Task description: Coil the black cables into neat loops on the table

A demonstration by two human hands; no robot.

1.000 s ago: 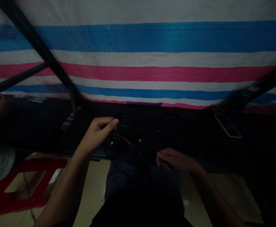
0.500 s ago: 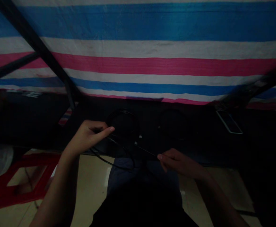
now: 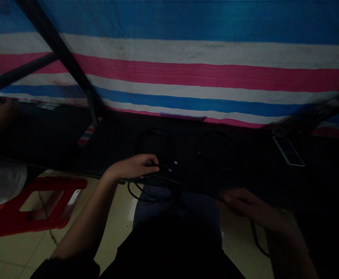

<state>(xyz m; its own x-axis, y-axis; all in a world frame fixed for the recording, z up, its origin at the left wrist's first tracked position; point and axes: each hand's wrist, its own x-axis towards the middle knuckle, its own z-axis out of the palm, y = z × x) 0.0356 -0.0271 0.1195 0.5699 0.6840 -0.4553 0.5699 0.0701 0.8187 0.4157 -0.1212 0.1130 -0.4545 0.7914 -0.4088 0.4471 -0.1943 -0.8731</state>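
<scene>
In the dim head view, my left hand point(image 3: 139, 166) pinches a black cable point(image 3: 146, 198) near its pale connector point(image 3: 170, 169), over the dark table's front edge. Loops of this cable hang above my lap. My right hand point(image 3: 245, 203) is closed on a stretch of black cable, with a length of it hanging down below the hand. A coiled black cable point(image 3: 154, 133) lies on the table just beyond my left hand. Farther right lies another faint dark coil point(image 3: 217, 135), touched by neither hand.
A phone point(image 3: 289, 151) rests on the dark table point(image 3: 114, 135) at the right. Behind hangs a striped sheet point(image 3: 187, 73) with dark metal bars point(image 3: 62, 48). At the left are another person's hand point(image 3: 4, 110) and a red stool point(image 3: 62, 205).
My left hand has moved right, close to the connector. My right hand has moved right and slightly down, away from the left. The view has shifted a little.
</scene>
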